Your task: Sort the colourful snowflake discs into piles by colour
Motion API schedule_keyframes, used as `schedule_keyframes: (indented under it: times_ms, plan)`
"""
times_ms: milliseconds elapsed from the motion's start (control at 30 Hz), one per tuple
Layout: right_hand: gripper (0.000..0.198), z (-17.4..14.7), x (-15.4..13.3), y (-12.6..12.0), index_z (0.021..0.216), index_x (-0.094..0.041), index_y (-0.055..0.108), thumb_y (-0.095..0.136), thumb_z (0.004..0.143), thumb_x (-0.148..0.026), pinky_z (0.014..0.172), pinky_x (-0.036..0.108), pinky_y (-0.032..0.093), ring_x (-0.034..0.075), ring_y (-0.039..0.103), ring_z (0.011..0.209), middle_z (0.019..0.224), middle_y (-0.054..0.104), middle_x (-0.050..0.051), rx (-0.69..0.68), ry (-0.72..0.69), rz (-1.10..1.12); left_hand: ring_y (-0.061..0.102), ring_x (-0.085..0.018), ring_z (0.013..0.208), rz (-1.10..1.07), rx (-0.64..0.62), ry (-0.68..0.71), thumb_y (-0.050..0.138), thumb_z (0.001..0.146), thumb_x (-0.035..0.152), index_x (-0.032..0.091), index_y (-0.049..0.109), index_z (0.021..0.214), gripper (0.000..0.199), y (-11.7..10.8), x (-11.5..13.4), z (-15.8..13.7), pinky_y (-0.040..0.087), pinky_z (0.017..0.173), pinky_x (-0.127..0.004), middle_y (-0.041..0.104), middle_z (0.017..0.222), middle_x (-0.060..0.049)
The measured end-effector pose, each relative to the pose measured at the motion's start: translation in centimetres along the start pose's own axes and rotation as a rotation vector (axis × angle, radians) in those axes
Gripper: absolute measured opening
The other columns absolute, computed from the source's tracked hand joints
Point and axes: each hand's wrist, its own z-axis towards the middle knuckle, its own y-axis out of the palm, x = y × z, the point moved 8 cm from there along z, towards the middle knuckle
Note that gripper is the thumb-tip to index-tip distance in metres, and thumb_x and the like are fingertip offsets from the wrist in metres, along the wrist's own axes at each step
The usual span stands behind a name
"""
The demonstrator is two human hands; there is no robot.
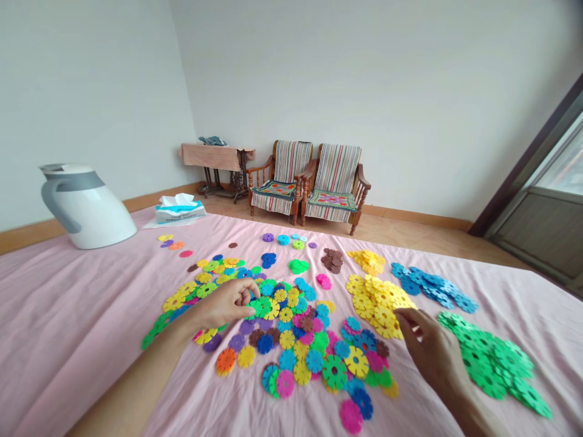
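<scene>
Mixed notched plastic snowflake discs (286, 338) in many colours lie spread over the middle of the pink cloth. My left hand (231, 301) is closed above the left part of this spread, thumb and fingers pinching the edge of a green snowflake disc (261, 307). My right hand (428, 343) is at the right edge of a pile of yellow snowflake discs (376, 300), fingers closed together at the tips. Whether a disc sits between those fingertips is hidden. Just right of that hand lies a pile of green snowflake discs (494, 358).
Behind are piles of blue discs (435, 286), orange-yellow discs (367, 261) and brown discs (332, 260). A white jug (98, 209) and a tissue box (180, 210) stand on the pink cloth (91, 303) at left. Two wooden chairs (334, 188) stand beyond.
</scene>
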Motion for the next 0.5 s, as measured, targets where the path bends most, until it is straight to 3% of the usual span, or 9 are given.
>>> schedule_keyframes:
  times_ms: [267,500]
  plan:
    - [0.029,0.0,-1.2,-0.5,0.082,-0.02,0.064,0.042,0.088,-0.037,0.06,0.027,0.046,0.016,0.06,0.063,0.079,0.067,0.005,0.002,-0.007,0.017,0.041,-0.012,0.054,0.178,0.124,-0.024,0.058,0.066,0.034,0.018,0.056,0.082,0.023,-0.1,-1.6,1.0,0.028,0.05,-0.021,0.038,0.058,0.007]
    - [0.028,-0.1,-1.1,0.0,0.085,-0.02,0.065,0.044,0.088,-0.038,0.06,0.027,0.045,0.016,0.06,0.063,0.079,0.067,0.003,-0.023,0.004,0.006,0.045,-0.013,0.058,0.289,0.198,-0.001,0.059,0.066,0.03,0.019,0.059,0.087,0.025,0.3,-0.1,0.8,0.031,0.054,-0.022,0.047,0.065,0.005]
